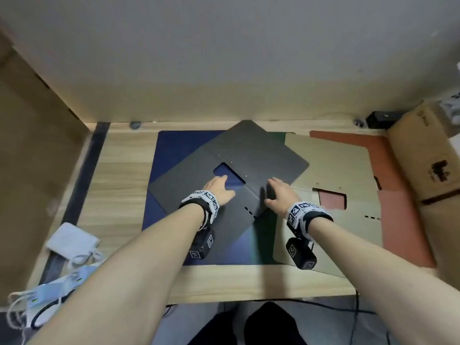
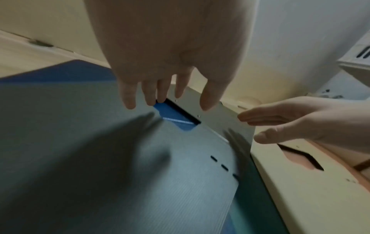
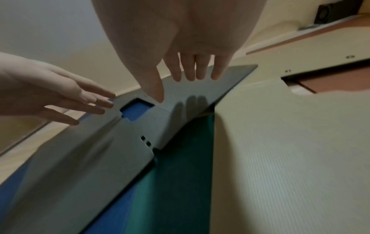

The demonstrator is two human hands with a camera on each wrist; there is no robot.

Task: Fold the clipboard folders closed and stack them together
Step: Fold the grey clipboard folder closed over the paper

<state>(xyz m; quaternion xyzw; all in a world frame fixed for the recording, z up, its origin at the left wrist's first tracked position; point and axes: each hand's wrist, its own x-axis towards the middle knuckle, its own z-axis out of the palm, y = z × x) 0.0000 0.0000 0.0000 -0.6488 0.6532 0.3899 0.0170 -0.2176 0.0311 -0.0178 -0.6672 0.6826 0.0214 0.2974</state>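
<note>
Both hands, the left hand (image 1: 219, 191) and the right hand (image 1: 281, 195), are hovering flat-fingered, holding nothing, over the black folder (image 1: 249, 155) lying on the blue folder (image 1: 174, 145).

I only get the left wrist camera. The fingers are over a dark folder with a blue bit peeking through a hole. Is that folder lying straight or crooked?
Observer: Crooked. In the head view the black folder lies open and turned diagonally across the blue folder, with one corner pointing at the wall.
Operator: What's way over on the right, past the beige folder?
Observer: A cardboard box stands at the table's right end, beyond the beige folder.
Operator: And on the left side?
Observer: A grey pouch lies near the front left corner of the table.
</note>
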